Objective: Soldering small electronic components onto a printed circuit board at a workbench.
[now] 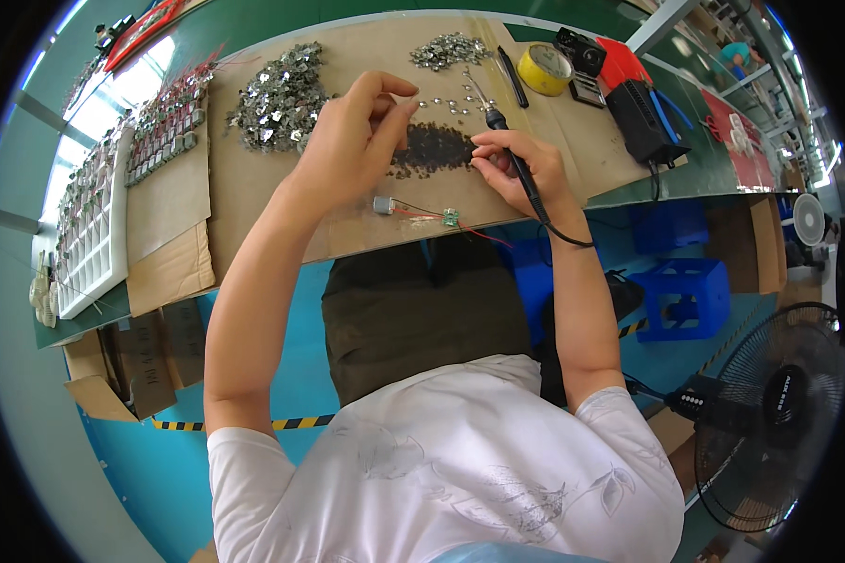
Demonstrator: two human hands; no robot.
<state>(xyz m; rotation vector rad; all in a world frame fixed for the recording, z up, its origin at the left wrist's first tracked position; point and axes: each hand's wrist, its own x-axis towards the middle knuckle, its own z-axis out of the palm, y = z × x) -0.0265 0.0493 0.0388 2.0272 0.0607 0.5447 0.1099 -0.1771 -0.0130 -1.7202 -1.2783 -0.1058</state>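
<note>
Taking the dark scorched patch (432, 148) on the cardboard bench top (253, 202) as the centre, a white compartment tray (89, 239) sits far to its left at the bench edge, and a heap of small metal pieces (277, 94) lies nearer. The left hand (352, 141) hovers at the patch's left edge, fingertips pinched, though I cannot tell whether anything is in them. Below the patch lies a small motor with red leads and a tiny green board (413, 211). At the right edge, the right hand (516, 169) grips a soldering iron (512, 155) like a pen. That hot tip works close to bare fingers; a slip could burn them or scorch the cardboard further.
</note>
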